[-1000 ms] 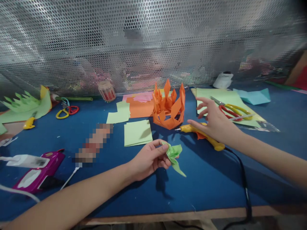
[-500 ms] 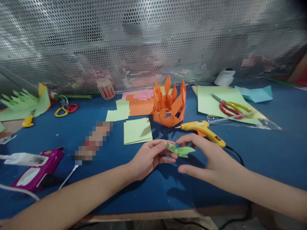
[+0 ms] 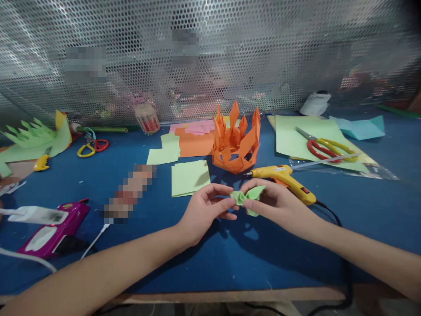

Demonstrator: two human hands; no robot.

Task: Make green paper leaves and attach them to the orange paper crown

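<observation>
A small folded piece of green paper (image 3: 257, 193) is held above the blue table between both hands. My left hand (image 3: 204, 214) pinches its left end between thumb and fingers. On the right, my right hand (image 3: 279, 204) has its thumb pressed on the middle of the folded paper, with the fingers behind it. Just beyond the hands stands an orange folded-paper crown (image 3: 235, 164). A yellow glue gun (image 3: 279, 173) lies past my right hand, its nozzle pointing left. Left of the crown is a stack of pale green paper squares (image 3: 189, 177).
Red-and-yellow-handled scissors (image 3: 325, 149) rest on green sheets (image 3: 286, 131) at the right. At the left are a green paper crown (image 3: 31, 134), small scissors (image 3: 94, 147), a yellow cutter (image 3: 41, 162) and a purple device (image 3: 66, 224). A jar (image 3: 147, 119) stands near the perforated metal wall (image 3: 230, 52).
My right hand has moved left and closed on the folded green paper, which only my left hand held before. The view has shifted slightly.
</observation>
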